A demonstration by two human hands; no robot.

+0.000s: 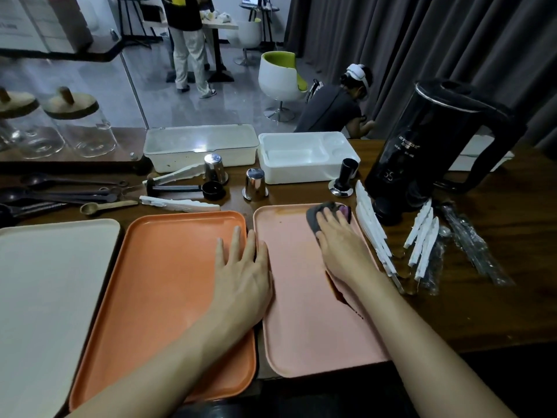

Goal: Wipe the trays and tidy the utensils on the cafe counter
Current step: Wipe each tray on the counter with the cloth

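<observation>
Pink plastic, the rightmost of three trays lying side by side on the wooden desk (pixel 482 303): this pink tray (pixel 301 321) is where the work is. The right hand (pixel 340 242) lies on a dark grey cloth (pixel 315 217) at the tray's far right corner, its fingers (pixel 331 218) laid fairly flat over the cloth, pressing rather than clutching it. Beside that wrist a dark brown smear (pixel 339 292) marks the tray. The left hand (pixel 244 276) rests palm down, its fingers (pixel 235 242) straight and spread, across the gap where the orange tray (pixel 150 282) meets the pink one, touching both rims. A cream tray (pixel 45 282) sits left of the orange one.

Beyond the trays stand two upturned metal cups (pixel 255 184), a black measuring scoop (pixel 193 188), white tongs (pixel 177 203), a wooden spoon (pixel 105 206) and a cluster of dark spoons (pixel 60 191) at the far left. A black-handled tamper (pixel 345 176) stands in front of a white moulded box (pixel 304 158), with a lidded white box (pixel 199 146) to its left. A black kettle (pixel 437 140) stands at the right; white wrapped cutlery (pixel 372 233) lies just beside the pink tray's right rim, and more packets (pixel 425 236) lie scattered further right. Two glass jars (pixel 78 125) with wooden lids stand at the far left.
</observation>
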